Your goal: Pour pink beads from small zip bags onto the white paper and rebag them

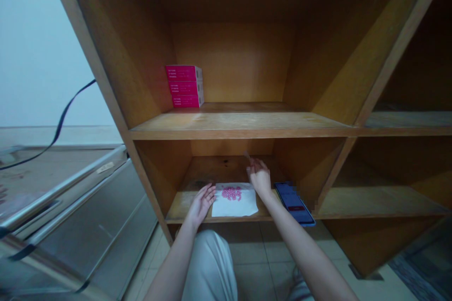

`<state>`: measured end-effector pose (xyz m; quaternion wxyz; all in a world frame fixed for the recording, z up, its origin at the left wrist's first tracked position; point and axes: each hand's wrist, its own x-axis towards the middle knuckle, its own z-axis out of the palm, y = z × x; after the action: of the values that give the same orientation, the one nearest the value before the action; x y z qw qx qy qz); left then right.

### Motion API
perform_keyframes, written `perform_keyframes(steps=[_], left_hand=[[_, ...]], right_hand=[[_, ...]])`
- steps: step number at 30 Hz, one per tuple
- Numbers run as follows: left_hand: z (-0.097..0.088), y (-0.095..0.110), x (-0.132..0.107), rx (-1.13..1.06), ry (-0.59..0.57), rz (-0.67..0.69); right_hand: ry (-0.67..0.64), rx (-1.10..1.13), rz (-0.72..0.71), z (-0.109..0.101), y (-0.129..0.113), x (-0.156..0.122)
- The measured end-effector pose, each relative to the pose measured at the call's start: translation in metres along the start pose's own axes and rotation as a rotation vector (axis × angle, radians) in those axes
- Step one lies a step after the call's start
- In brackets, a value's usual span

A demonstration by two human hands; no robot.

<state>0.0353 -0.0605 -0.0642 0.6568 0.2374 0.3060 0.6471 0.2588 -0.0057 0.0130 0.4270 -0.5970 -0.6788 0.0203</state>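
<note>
A white sheet of paper [233, 209] lies on the lower shelf, with a cluster of small pink bead-like pieces [231, 193] on its upper half. My left hand [204, 201] is at the sheet's left edge, its fingers extended and holding nothing; whether they press on the paper I cannot tell. Beyond the sheet's upper right corner, my right hand [259, 175] is closed around a thin pale strip [247, 154] that sticks out toward the back of the shelf. What kind of thing the strip is cannot be made out.
A phone [294, 204] with a lit screen lies right of my right forearm, jutting over the shelf's front edge. Three stacked pink boxes [185, 87] stand on the upper shelf [240, 121]. My knee [211, 263] is below the sheet. A metal-framed case [88, 207] stands at the left.
</note>
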Motion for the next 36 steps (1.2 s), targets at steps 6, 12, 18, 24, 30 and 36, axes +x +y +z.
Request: perform_keyframes(steps=[6, 12, 18, 24, 30, 36], left_hand=[[0.003, 0.001, 0.001, 0.011, -0.006, -0.005], [0.025, 0.010, 0.001, 0.113, -0.038, -0.076], [0.060, 0.027, 0.005, 0.307, -0.069, -0.041], [0.075, 0.039, 0.017, 0.449, -0.043, 0.025], [0.087, 0.042, 0.028, 0.490, -0.063, 0.077], [0.097, 0.044, 0.041, 0.535, -0.054, 0.194]], right_hand=[[0.050, 0.644, 0.192, 0.011, -0.010, -0.021], [0.044, 1.220, 0.506, 0.027, -0.029, -0.049], [0.064, 1.537, 0.655, 0.036, -0.050, -0.061], [0.060, 1.589, 0.668, 0.035, -0.057, -0.060], [0.034, 1.600, 0.657, 0.035, -0.061, -0.053], [-0.077, 1.559, 0.648, 0.046, -0.058, -0.048]])
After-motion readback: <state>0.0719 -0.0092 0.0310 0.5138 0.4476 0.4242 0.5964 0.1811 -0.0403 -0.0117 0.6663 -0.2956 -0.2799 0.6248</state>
